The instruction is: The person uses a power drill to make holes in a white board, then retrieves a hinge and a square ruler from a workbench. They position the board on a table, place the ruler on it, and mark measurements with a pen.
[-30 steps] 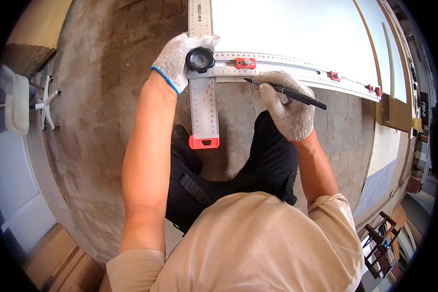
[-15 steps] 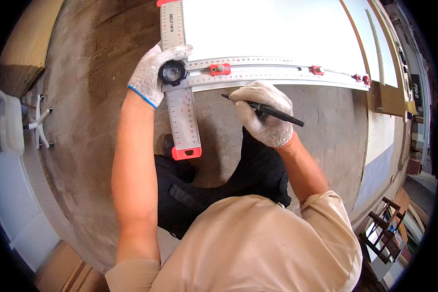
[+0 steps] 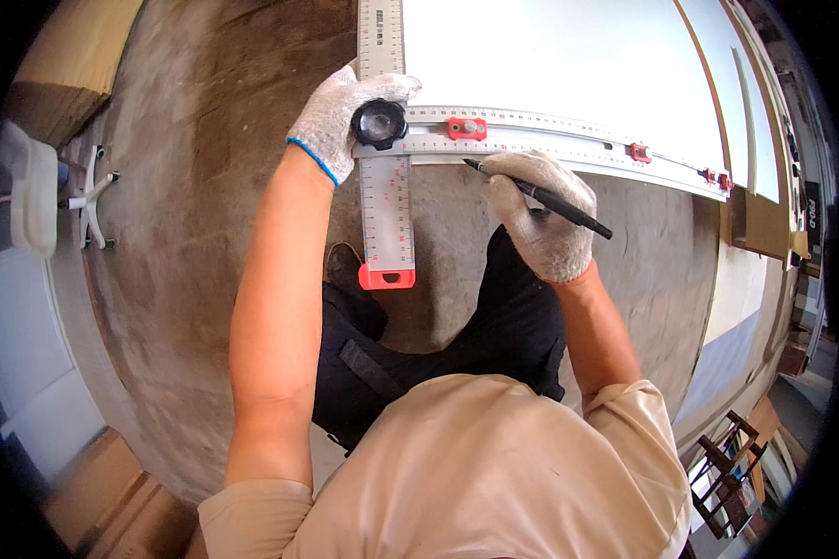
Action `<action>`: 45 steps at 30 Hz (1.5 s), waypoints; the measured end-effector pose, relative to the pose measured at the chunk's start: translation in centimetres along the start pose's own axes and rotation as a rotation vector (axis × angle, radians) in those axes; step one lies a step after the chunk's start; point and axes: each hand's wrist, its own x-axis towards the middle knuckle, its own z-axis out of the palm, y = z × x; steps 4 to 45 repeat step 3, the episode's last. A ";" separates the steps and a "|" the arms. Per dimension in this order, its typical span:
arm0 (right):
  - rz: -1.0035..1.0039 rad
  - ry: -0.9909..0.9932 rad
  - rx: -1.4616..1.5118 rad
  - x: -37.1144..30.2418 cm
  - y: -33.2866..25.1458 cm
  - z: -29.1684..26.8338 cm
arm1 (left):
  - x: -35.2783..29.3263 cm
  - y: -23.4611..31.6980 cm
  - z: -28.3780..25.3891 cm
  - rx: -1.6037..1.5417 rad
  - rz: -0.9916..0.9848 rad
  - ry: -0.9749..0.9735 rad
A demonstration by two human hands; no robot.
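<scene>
My left hand (image 3: 337,116), in a white knit glove with a blue cuff, grips a metal T-square (image 3: 387,210) beside its black round knob (image 3: 379,123). The thumb lies across the upright ruler, above the knob. The T-square's long slotted arm, with red sliders (image 3: 467,129), runs right along the near edge of a white board (image 3: 550,56). My right hand (image 3: 543,214), gloved too, pinches a black pen (image 3: 569,211). The pen's tip is at the arm's near edge, right of the upright ruler; I cannot tell whether it touches. The ruler's red end cap hangs past the board, over the floor.
Brown concrete floor (image 3: 177,279) lies around my legs. At far left are a stack of boards (image 3: 65,102) and a white chair base (image 3: 93,200). Cardboard (image 3: 112,498) is at lower left. A dark metal frame (image 3: 722,470) and scraps stand at lower right.
The pen's tip has moved up to the near edge of the T-square's arm. My left hand keeps its grip by the knob. The whole view has shifted a little.
</scene>
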 end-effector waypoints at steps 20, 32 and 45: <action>0.008 -0.004 -0.005 0.2 -0.3 0.2 | 0.6 -0.7 -0.6 0.006 0.017 -0.005; 0.008 -0.004 -0.005 0.2 -0.3 0.2 | 0.6 -0.7 -0.6 0.006 0.017 -0.005; 0.008 -0.004 -0.005 0.2 -0.3 0.2 | 0.6 -0.7 -0.6 0.006 0.017 -0.005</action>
